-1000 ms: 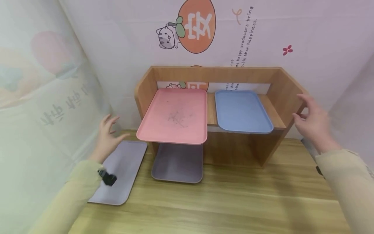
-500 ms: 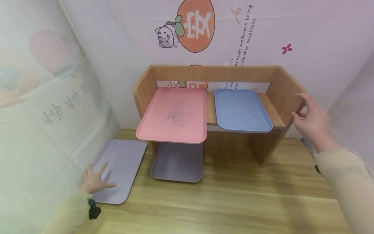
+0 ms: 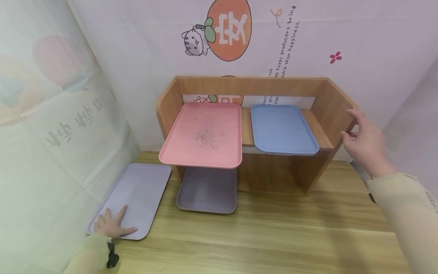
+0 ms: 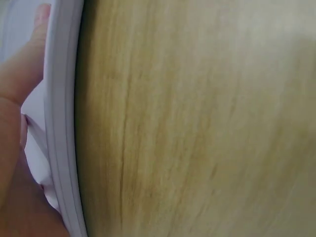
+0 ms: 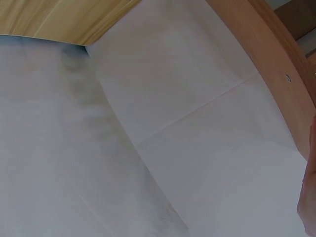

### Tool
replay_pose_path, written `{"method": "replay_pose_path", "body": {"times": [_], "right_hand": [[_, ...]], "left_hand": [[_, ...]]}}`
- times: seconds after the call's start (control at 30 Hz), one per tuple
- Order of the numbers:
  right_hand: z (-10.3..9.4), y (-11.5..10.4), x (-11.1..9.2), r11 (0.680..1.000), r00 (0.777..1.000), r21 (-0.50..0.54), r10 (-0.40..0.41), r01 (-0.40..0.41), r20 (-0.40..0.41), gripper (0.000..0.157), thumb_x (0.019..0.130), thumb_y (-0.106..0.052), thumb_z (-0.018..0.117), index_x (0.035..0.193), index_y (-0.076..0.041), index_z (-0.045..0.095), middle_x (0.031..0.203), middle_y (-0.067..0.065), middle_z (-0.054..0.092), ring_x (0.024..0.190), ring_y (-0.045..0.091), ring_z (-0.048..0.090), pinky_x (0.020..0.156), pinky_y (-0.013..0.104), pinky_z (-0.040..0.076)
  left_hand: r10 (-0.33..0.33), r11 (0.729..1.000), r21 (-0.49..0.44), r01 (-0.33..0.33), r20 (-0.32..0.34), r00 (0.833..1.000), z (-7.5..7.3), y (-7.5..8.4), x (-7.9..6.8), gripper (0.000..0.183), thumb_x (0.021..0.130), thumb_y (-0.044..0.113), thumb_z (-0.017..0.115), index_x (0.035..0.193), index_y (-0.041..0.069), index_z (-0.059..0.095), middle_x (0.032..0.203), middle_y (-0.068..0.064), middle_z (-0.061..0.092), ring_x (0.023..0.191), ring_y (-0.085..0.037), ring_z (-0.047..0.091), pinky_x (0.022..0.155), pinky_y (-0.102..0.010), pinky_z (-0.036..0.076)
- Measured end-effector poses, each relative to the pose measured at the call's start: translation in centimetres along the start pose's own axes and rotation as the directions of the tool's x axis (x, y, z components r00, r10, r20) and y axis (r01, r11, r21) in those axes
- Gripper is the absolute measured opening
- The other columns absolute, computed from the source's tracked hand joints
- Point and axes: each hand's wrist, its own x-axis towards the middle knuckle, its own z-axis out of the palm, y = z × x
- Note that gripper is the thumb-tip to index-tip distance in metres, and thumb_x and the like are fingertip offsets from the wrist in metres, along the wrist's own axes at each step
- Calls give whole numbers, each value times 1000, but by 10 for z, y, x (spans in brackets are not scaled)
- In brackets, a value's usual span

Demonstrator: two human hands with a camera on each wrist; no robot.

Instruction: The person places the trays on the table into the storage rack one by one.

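Note:
My left hand (image 3: pixel 111 225) lies with spread fingers on the near end of a lavender tray (image 3: pixel 147 186), which rests on the table at the left. The left wrist view shows my thumb (image 4: pixel 29 61) over the tray's pale rim (image 4: pixel 61 98), where parallel lines run along the edge. My right hand (image 3: pixel 367 144) is beside the right side panel of a wooden shelf (image 3: pixel 337 110), thumb and fingers curved apart, with no object visible between them. Whether it touches the panel I cannot tell; the right wrist view shows only a sliver of the hand (image 5: pixel 308 197) by the panel (image 5: pixel 276 74).
On the shelf's upper board sit a pink tray (image 3: pixel 205 133) and a blue tray (image 3: pixel 284 129), their near ends overhanging the front. A greyish-purple tray (image 3: pixel 208 190) lies below, partly under the pink one. Printed cloth (image 3: pixel 147 45) hangs behind and on the left of the wooden table (image 3: pixel 260 236).
My left hand has come down and towards me from above the lavender tray's far end onto its near end. The right hand stays beside the shelf panel; the trays stay put.

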Motion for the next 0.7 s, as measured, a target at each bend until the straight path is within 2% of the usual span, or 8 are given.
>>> {"method": "replay_pose_path", "body": {"times": [0.17, 0.27, 0.3, 0.4, 0.7], "right_hand": [[2, 1, 0, 1000, 1000, 12, 2, -2, -13, 66, 87, -1, 54, 147, -11, 28, 127, 38, 43, 98, 57, 55, 49, 8, 38], [2, 1, -1, 1000, 1000, 13, 10, -10, -9, 67, 88, -2, 53, 148, -12, 26, 129, 38, 42, 99, 57, 55, 48, 10, 38], [1, 2, -1, 1000, 1000, 8, 14, -14, -7, 67, 88, -3, 53, 148, -13, 26, 130, 38, 42, 100, 56, 55, 48, 7, 32], [1, 2, 0, 1000, 1000, 2, 20, -20, -6, 67, 88, -4, 52, 149, -14, 25, 131, 37, 42, 101, 56, 55, 47, 10, 33], [3, 0, -1, 1000, 1000, 14, 17, -17, -10, 68, 88, -4, 51, 149, -15, 25, 132, 36, 41, 101, 57, 54, 47, 8, 32]], "left_hand": [[-4, 1000, -9, 4, 18, 1000, 0, -2, 2, 113, 68, 72, 64, 146, 3, 20, 136, -53, 0, 120, -74, 6, 94, -82, 15], [-6, 1000, -27, 7, 30, 1000, 2, -2, 4, 114, 68, 72, 65, 146, 2, 20, 136, -53, -2, 120, -75, 4, 94, -83, 13], [-7, 999, -33, 8, 34, 999, 3, -2, 5, 115, 67, 72, 65, 147, 2, 20, 136, -53, -3, 120, -75, 3, 94, -83, 11], [-11, 999, -44, 13, 35, 999, 5, -2, 6, 115, 67, 72, 65, 147, 2, 20, 136, -53, -4, 121, -75, 2, 94, -83, 10], [-27, 998, -60, 31, 66, 997, -1, 19, 0, 117, 67, 73, 65, 148, 3, 18, 137, -52, -7, 122, -74, -1, 96, -82, 8]]}}
